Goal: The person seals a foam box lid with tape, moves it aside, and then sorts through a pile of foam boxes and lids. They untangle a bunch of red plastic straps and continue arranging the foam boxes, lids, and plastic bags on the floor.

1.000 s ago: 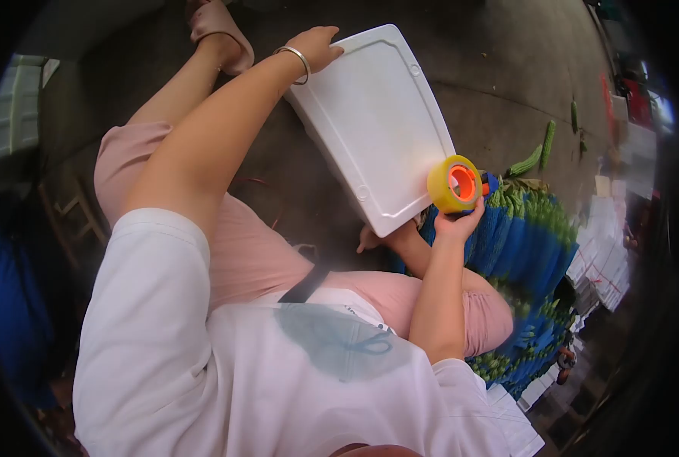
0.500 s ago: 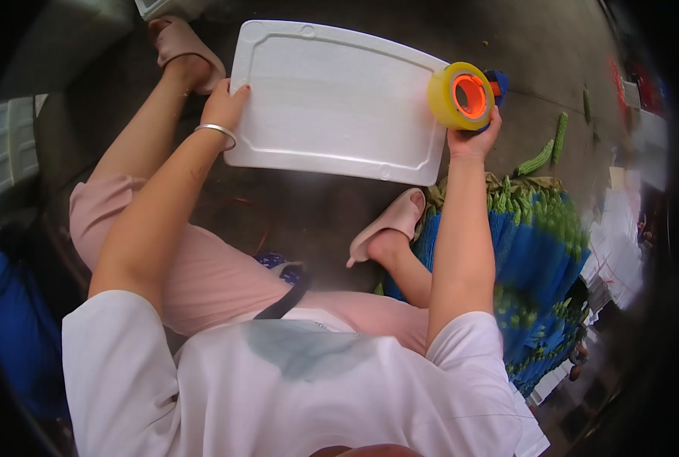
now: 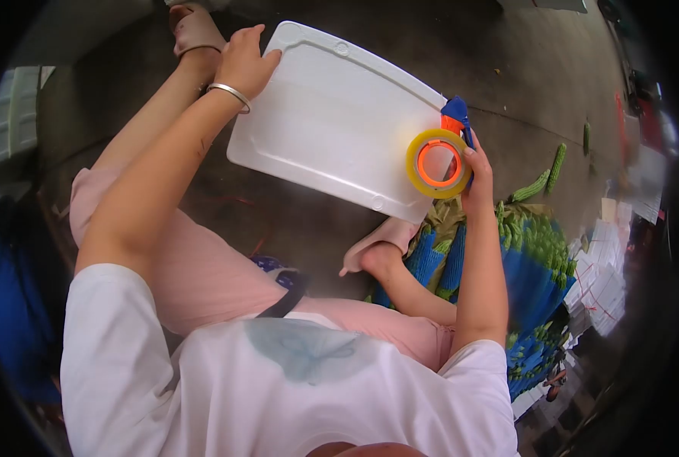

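Observation:
A white foam box lid [image 3: 332, 114] lies before me, slanting down to the right. My left hand [image 3: 246, 62] is at its upper left edge, fingers stretched apart and the thumb just over the rim; a silver bangle is on that wrist. In my right hand [image 3: 478, 174] is a packing tape dispenser [image 3: 453, 110], blue and orange, gripped along its side. Its roll of yellowish tape [image 3: 414, 166] overlaps the lid's right end, and the lid's lower right corner is partly behind it.
Green bitter gourds packed with blue wrapping [image 3: 534, 266] stand to the right, close to my right forearm. A few loose gourds [image 3: 534, 185] lie on the dark floor [image 3: 538, 84]. White papers or boxes [image 3: 598, 278] are farther right. My feet in pink slippers [image 3: 377, 242] flank the lid.
The lid has turned clockwise, its right end coming toward me. My left hand has moved up its edge and its fingers have spread. My right hand has lowered and turned the dispenser.

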Demonstrator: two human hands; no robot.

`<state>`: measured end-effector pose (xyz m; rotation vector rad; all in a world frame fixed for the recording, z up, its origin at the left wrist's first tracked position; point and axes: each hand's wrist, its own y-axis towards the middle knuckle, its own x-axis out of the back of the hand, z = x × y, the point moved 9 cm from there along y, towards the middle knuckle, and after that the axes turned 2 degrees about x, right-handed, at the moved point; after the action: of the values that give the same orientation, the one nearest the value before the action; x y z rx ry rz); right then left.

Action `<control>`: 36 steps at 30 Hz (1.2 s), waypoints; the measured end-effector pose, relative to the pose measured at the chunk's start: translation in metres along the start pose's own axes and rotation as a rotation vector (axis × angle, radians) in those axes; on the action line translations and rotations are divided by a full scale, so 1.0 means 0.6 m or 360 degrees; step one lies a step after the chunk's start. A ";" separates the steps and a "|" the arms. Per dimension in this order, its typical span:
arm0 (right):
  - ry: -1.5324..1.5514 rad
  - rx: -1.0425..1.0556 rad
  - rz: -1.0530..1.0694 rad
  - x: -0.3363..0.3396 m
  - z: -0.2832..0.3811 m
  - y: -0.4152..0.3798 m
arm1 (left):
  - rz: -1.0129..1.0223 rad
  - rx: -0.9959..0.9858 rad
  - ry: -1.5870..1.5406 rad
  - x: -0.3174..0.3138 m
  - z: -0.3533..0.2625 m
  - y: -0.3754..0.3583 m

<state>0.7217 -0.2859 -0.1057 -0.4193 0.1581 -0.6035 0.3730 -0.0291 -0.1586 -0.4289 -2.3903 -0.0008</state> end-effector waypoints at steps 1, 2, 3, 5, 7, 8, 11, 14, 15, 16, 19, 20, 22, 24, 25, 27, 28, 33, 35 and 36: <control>-0.0010 0.0008 -0.0017 -0.009 0.026 -0.016 | -0.0455 -0.0480 0.0414 0.044 -0.090 -0.004; -0.0607 0.0423 0.0200 -0.045 0.085 -0.032 | 0.0038 -0.0237 -0.0111 0.011 -0.105 0.010; -0.1201 0.0823 0.0434 -0.094 0.126 -0.058 | 0.0532 0.0028 -0.0626 -0.029 -0.131 -0.002; -0.1337 0.0969 0.0533 -0.151 0.178 -0.082 | 0.1224 0.0609 -0.1159 -0.067 -0.198 -0.071; -0.1461 0.1154 0.0635 -0.194 0.207 -0.090 | 0.1400 0.0557 -0.1247 -0.081 -0.236 -0.090; -0.1498 0.1288 0.0680 -0.210 0.218 -0.091 | 0.1388 0.0610 -0.1296 -0.081 -0.244 -0.092; -0.1525 0.1553 0.0753 -0.253 0.235 -0.069 | 0.1175 0.0454 -0.1520 -0.070 -0.247 -0.063; -0.1641 0.1230 0.0941 -0.306 0.237 0.010 | 0.0623 0.0366 -0.1089 -0.030 -0.196 0.010; -0.1568 0.1054 0.1107 -0.319 0.228 0.056 | 0.0426 0.0478 -0.1077 -0.021 -0.165 0.040; -0.1336 0.0740 0.1214 -0.326 0.209 0.111 | 0.0449 0.0617 -0.1021 -0.022 -0.114 0.071; -0.1178 0.0060 0.1510 -0.337 0.171 0.253 | 0.0235 0.0804 -0.0825 0.016 0.023 0.151; -0.1159 -0.0048 0.1569 -0.340 0.163 0.285 | 0.0185 0.0881 -0.0741 0.026 0.056 0.164; -0.1233 -0.0170 0.1652 -0.345 0.136 0.341 | 0.0313 0.1029 -0.0699 0.013 0.109 0.163; -0.1284 -0.0347 0.1794 -0.351 0.102 0.367 | 0.0439 0.1173 -0.0661 -0.011 0.152 0.153; -0.1267 -0.0357 0.1797 -0.358 0.090 0.378 | 0.0474 0.1192 -0.0658 -0.026 0.170 0.144; -0.1223 -0.0499 0.1818 -0.359 0.062 0.382 | 0.0524 0.1222 -0.0648 -0.041 0.174 0.121; -0.1210 -0.0509 0.1812 -0.356 0.053 0.387 | 0.0750 0.1350 -0.0558 -0.055 0.172 0.099; -0.0967 -0.0622 0.1876 -0.344 0.018 0.387 | 0.1234 0.1211 0.0079 -0.089 0.146 0.061; -0.0994 -0.0589 0.1857 -0.335 -0.005 0.409 | 0.0228 -0.0300 0.1076 -0.026 0.011 0.122; -0.1041 -0.0563 0.1849 -0.329 -0.017 0.421 | 0.0320 0.0765 -0.0068 -0.023 0.046 0.116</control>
<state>0.6890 0.0127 -0.2180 -0.7487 -0.1323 0.7238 0.3862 0.0360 -0.1961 -0.4355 -2.2772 0.6637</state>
